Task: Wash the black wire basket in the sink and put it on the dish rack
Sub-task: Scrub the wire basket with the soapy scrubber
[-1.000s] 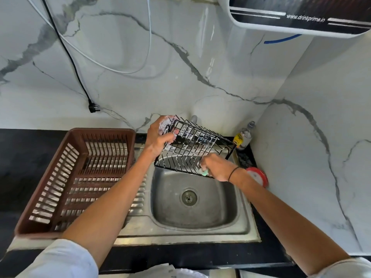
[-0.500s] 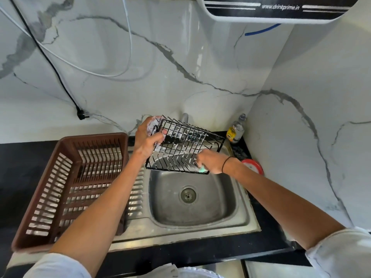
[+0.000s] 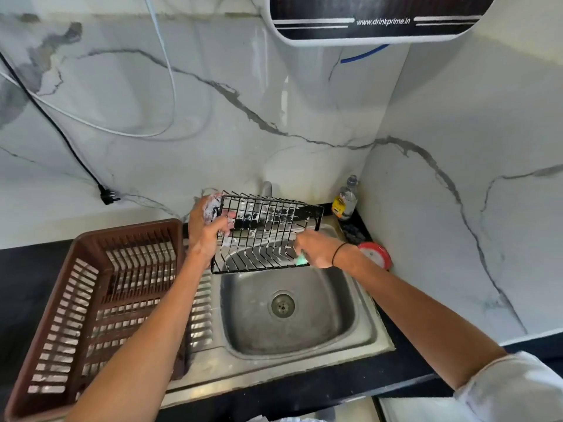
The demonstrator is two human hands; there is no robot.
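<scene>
Way over on your left there's the brown slatted dish rack (image 3: pixel 91 303) sitting on the steel drainboard next to the sink, nothing in it. Up on the marble wall above it a black cord ends in a loose plug (image 3: pixel 108 194), and a white cable (image 3: pixel 164 86) loops down beside it. Moving in, your left hand (image 3: pixel 207 228) is all sudsy and has its fingers and thumb wrapped around the left edge of the black wire basket (image 3: pixel 268 236), pinching the wires there. You've got the basket up in the air, tilted, over the back half of the sink (image 3: pixel 373 333), not touching the basin, with foam stuck on a lot of the wires. Just behind it the tap (image 3: pixel 267 187) pokes up, mostly hidden. Below, the drain (image 3: pixel 282 305) sits in the middle of the wet basin. Then your right hand (image 3: pixel 316 249), the one with a black band on the wrist, is curled round a green scrubber (image 3: pixel 301 259) and pressing it against the basket's lower right corner. Past that, in the corner of the black counter, there's a small bottle with a yellow label (image 3: pixel 344 201) and a red round thing (image 3: pixel 376 254) right behind your wrist, can't tell what it is. Up top right, a wall unit reads www.drinkprime.in (image 3: pixel 382 22).
</scene>
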